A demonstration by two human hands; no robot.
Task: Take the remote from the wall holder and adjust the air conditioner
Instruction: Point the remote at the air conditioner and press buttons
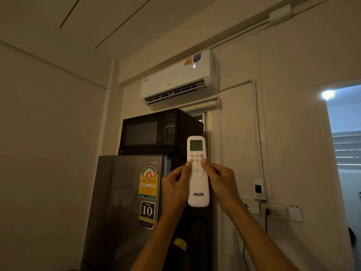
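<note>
Between our 2 hands the remote [198, 184] stands upright, its top aimed up toward the air conditioner [178, 81]; our left hand [174, 185] pinches its left edge and our right hand [221, 181] its right edge, both closed on the white body, each thumb tip laid on the face at the coloured button row; whether either thumb is actually pressing we cannot tell; so the remote is already out of the wall holder, and no holder shows that we can name with confidence.

Just above our thumbs sits the small screen, too dim to read; the buttons under and beside the thumbs are packed close, so a thumb sliding sideways could hit the wrong one and change mode rather than temperature; the low light makes that likelier.

Directly behind the grip stand the fridge [127, 192] and, above it, the microwave [156, 132]; higher still the unit's louvre looks open and a lit figure glows on its front, which we read as 16 or thereabouts; if the remote tips down toward the microwave, we judge the signal may miss; a loose edge pinch could also let it slip.
</note>
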